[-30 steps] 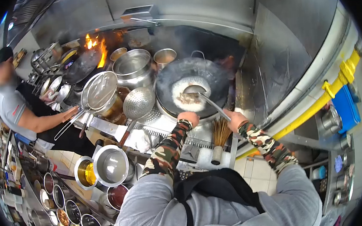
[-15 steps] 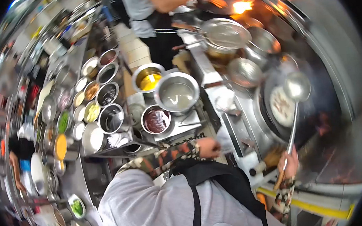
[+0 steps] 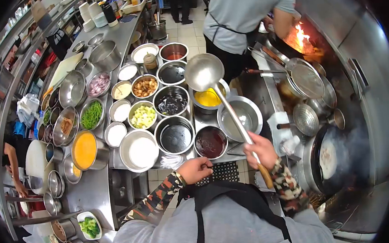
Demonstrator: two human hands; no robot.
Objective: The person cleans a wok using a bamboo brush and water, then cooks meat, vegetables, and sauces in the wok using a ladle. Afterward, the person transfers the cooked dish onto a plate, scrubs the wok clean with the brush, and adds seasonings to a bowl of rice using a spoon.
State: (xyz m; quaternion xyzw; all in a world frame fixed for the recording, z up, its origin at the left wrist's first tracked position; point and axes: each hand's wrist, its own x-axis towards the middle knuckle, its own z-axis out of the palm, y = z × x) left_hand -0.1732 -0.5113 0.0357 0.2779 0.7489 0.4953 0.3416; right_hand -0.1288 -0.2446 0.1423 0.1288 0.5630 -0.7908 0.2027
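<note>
My right hand [image 3: 261, 150] is wrapped round the handle of a long metal ladle [image 3: 205, 72], whose bowl hangs over the containers near the yellow oil pot [image 3: 208, 97]. Bare and loosely curled, my left hand [image 3: 195, 170] is in front of the pot of dark red sauce [image 3: 210, 142], with no object visible in it. A pot of clear liquid [image 3: 240, 118] stands beneath the ladle's handle. At the right, pale food [image 3: 328, 159] steams in the wok [image 3: 315, 162].
A co-worker [image 3: 249, 7] stands at the flaming burner, back right. A strainer [image 3: 306, 78] and a perforated ladle [image 3: 306, 119] lie beside the wok. Several seasoning and vegetable containers fill the left counter [image 3: 92, 184]. Another person's arm [image 3: 14, 167] shows at far left.
The view has swung left from the stove to the ingredient containers. My right hand has carried the ladle from the wok to above them. My left hand has left the wok's edge.
</note>
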